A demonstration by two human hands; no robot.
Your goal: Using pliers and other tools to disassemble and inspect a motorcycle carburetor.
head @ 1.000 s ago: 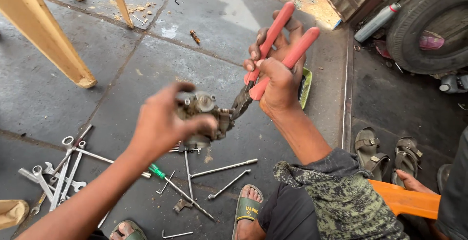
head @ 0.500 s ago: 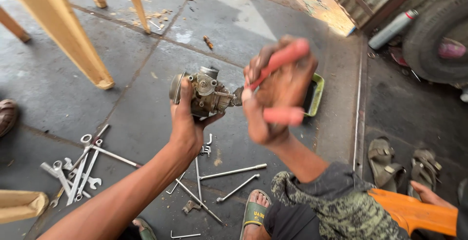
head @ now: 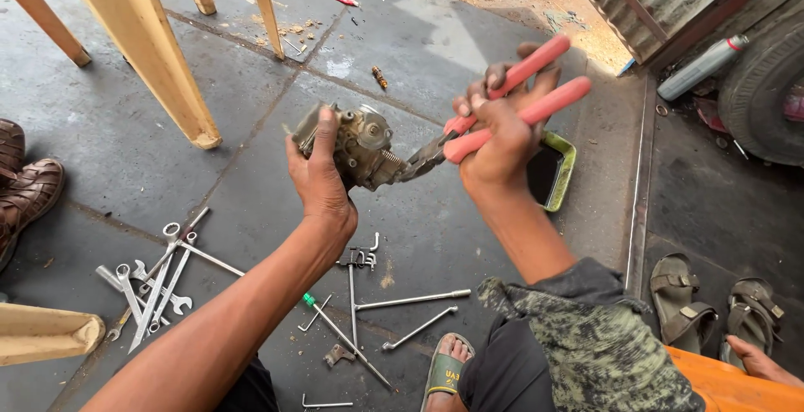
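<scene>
1. A grimy metal carburetor (head: 356,144) is held up off the floor in the left hand (head: 322,182), whose fingers are clamped round its body.
2. Red-handled pliers (head: 502,106) are gripped in the right hand (head: 498,140), fingers closed over both handles; the nose is set against the carburetor's right side, at a small spring-like fitting.
3. The carburetor is seen largely in one piece, so the work is judged to be at an early or middle stage; whether the fitting is loosened cannot be told.
4. Spanners (head: 151,282), a green-handled screwdriver (head: 343,337) and long rods (head: 410,301) are scattered on the stone floor (head: 126,152) below, beside a small green tray (head: 559,173).
</scene>
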